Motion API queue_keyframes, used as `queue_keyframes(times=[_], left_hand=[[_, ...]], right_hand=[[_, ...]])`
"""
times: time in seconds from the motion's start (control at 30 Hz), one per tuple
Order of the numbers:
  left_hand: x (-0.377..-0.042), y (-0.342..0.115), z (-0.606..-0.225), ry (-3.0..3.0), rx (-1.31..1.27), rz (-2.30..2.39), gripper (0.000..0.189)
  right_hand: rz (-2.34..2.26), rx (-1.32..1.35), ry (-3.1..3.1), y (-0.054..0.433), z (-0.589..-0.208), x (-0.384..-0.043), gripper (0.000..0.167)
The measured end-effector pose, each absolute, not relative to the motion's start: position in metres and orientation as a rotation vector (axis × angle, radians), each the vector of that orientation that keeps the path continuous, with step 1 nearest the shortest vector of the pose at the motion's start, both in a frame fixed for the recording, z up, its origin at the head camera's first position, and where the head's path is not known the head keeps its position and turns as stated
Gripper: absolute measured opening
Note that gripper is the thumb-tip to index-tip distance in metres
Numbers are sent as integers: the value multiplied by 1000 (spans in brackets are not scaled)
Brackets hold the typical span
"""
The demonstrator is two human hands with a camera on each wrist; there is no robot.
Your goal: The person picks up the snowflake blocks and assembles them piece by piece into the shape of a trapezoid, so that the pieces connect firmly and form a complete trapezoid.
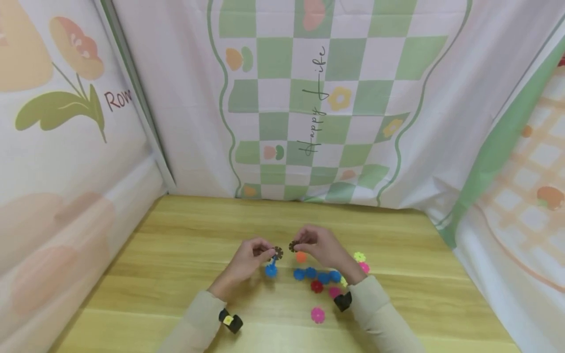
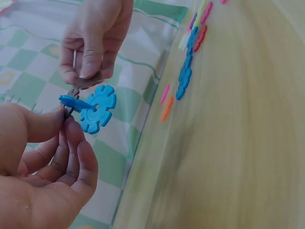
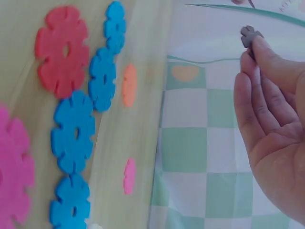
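Observation:
My left hand [image 1: 247,260] pinches a brown notched snowflake disc [image 1: 278,253] between thumb and fingers. Blue discs [image 2: 101,109] are joined to it and stick out at angles in the left wrist view. Opposite, my right hand [image 1: 325,249] pinches another brown snowflake disc [image 3: 249,37] by its edge. In the head view a small space separates the two brown discs; both are held above the table. My fingers partly cover each brown disc.
On the wooden table [image 1: 198,220] lie several blue discs [image 1: 323,278], a red disc [image 1: 317,286], an orange disc [image 1: 301,257], pink discs [image 1: 318,315] and a yellow-green disc [image 1: 359,256]. Printed curtains [image 1: 273,98] rise behind and at both sides.

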State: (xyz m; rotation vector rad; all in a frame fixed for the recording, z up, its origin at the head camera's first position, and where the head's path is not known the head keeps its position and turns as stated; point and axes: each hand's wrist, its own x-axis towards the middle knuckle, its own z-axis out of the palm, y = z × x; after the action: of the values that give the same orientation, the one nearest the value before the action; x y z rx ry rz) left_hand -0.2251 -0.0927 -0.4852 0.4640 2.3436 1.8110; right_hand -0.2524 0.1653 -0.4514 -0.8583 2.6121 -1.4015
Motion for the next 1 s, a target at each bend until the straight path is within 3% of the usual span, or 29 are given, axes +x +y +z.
queue_keyframes(times=[0.37,0.7,1.0], left_hand=[[-221,-83,-485,2258,529,1784,12],[-217,-78,-486,2251,552,1742,10],[-209,-75,-482,2244,388,1799,7]], right_hand=[[-1745,-848,2465,164,-463,-240,9],[-1652,-969,2422,158,-457,-233,4],[-1487,-1129,2615,144,-455,-224,9]])
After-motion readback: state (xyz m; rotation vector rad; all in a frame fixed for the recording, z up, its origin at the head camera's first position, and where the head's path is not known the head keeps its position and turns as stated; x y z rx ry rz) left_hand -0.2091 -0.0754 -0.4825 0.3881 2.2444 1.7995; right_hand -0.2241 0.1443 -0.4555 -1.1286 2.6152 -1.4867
